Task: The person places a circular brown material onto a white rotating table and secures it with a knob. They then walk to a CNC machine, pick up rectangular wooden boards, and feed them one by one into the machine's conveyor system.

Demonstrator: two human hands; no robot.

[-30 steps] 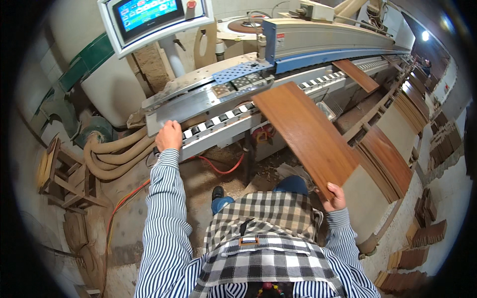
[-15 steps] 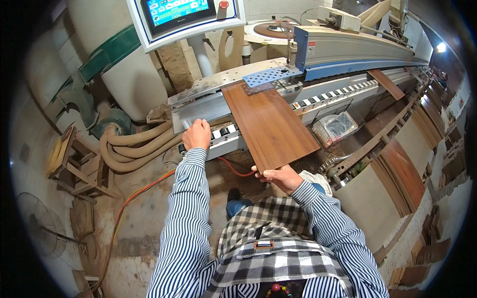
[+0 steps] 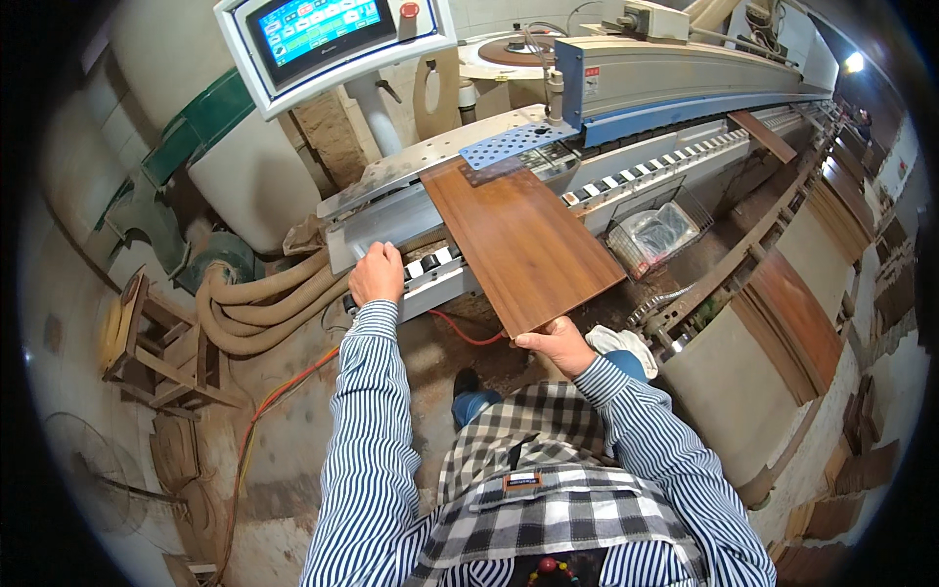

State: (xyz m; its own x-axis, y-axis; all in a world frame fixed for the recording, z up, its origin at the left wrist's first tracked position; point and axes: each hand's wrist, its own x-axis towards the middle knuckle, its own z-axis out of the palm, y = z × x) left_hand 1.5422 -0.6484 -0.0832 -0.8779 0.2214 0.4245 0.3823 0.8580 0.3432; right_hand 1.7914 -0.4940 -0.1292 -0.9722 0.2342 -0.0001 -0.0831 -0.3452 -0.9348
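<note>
A brown wood-grain panel (image 3: 523, 245) lies flat across the roller rail of a long machine, its far end under a blue perforated plate (image 3: 516, 145). My right hand (image 3: 558, 346) grips the panel's near edge by a corner, thumb on top and fingers beneath. Left of the panel, my left hand (image 3: 378, 274) is closed at the end of the roller rail (image 3: 435, 279). Its fingers curl out of sight, so whatever they hold, if anything, is hidden.
A control screen (image 3: 323, 34) on a post stands at the far left. Thick hoses (image 3: 259, 318) and a wooden stool (image 3: 161, 342) are at left. A wire basket (image 3: 657, 240) hangs under the machine. Stacked panels (image 3: 792, 323) lie on the right; another panel (image 3: 763, 137) sits further along the machine.
The view has shifted slightly, so the machine and screen appear a little further left and higher. My right hand keeps its hold on the panel, and my left hand stays closed by the rail.
</note>
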